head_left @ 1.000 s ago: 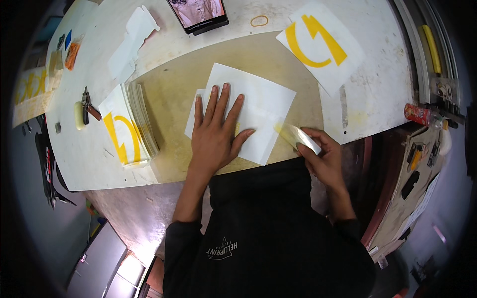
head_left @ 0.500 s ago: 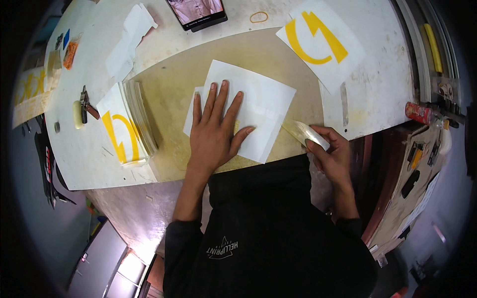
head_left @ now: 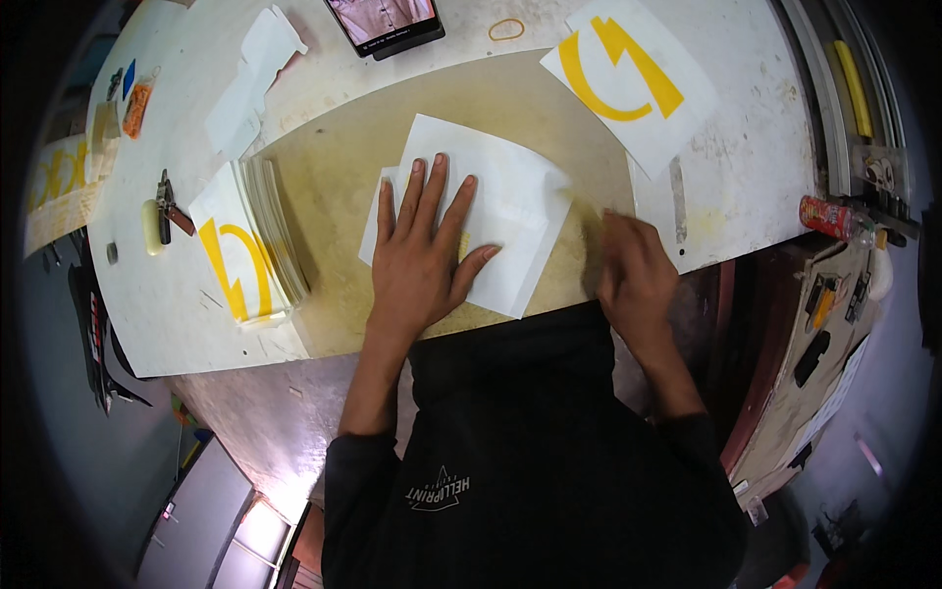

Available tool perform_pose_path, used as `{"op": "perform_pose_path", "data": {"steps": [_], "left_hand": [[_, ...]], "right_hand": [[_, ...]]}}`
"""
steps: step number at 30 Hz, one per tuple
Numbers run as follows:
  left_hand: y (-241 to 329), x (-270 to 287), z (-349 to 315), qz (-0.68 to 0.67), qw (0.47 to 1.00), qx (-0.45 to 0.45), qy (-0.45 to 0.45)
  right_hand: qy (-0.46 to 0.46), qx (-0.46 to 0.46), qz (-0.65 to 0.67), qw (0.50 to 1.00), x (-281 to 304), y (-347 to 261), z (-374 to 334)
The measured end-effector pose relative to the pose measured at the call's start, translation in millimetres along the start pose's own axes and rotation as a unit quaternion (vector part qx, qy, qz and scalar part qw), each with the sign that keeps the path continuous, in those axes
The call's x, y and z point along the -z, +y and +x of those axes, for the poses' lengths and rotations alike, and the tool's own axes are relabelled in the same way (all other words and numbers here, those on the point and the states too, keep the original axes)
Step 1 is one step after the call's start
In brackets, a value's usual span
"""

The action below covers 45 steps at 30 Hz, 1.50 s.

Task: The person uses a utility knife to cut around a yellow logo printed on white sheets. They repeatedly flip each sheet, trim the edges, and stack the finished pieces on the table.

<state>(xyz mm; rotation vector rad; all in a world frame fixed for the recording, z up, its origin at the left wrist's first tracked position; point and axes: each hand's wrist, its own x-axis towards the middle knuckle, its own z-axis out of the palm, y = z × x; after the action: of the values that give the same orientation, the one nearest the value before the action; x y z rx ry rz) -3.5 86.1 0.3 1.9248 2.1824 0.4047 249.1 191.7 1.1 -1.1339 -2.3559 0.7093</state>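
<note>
My left hand (head_left: 417,260) lies flat with fingers spread on a white paper sheet (head_left: 520,236), pressing it to the tan mat (head_left: 334,196). Part of another white piece (head_left: 371,236) shows under the sheet's left side. At the sheet's right side, my right hand (head_left: 636,270) is curled and smeared by motion. It grips a flat, pale yellowish strip (head_left: 589,218) with a pointed end, which is blurred now. The strip's tip is near the sheet's right corner, where the paper bends; whether they touch I cannot tell.
Left of the mat sits a stack of white sheets with yellow shapes (head_left: 245,245). A similar printed sheet (head_left: 628,83) lies at the far right. Pliers (head_left: 169,201), a phone (head_left: 388,25), a rubber band (head_left: 506,29) and torn white paper (head_left: 255,74) are on the table.
My right hand has moved away from me with the pale strip, up along the sheet's right side. That side of the sheet has bent. My left hand has hardly moved.
</note>
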Motion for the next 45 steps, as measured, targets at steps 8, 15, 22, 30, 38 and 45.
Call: {"op": "perform_pose_path", "data": {"steps": [8, 15, 22, 30, 38, 45], "left_hand": [[1, 1, 0, -0.005, 1.0, 0.0, 0.016], [0, 0, -1, -0.004, 1.0, 0.0, 0.016], [0, 0, 0, -0.004, 1.0, 0.0, 0.018], [-1, 0, -1, -0.012, 1.0, 0.002, 0.006], [-11, 8, 11, -0.019, 1.0, -0.023, -0.004], [-15, 1, 12, -0.024, 0.999, -0.024, 0.018]], "right_hand": [[-0.04, 0.077, -0.159, 0.983, 2, -3, -14], [0.025, 0.071, -0.139, 0.987, 11, 20, -18], [0.035, 0.034, -0.094, 0.994, 14, 19, -18], [0.0, 0.087, -0.132, 0.987, -4, -9, 11], [-0.065, 0.076, -0.171, 0.98, -4, -6, -8], [-0.079, 0.074, -0.151, 0.983, -13, -15, -7]]}}
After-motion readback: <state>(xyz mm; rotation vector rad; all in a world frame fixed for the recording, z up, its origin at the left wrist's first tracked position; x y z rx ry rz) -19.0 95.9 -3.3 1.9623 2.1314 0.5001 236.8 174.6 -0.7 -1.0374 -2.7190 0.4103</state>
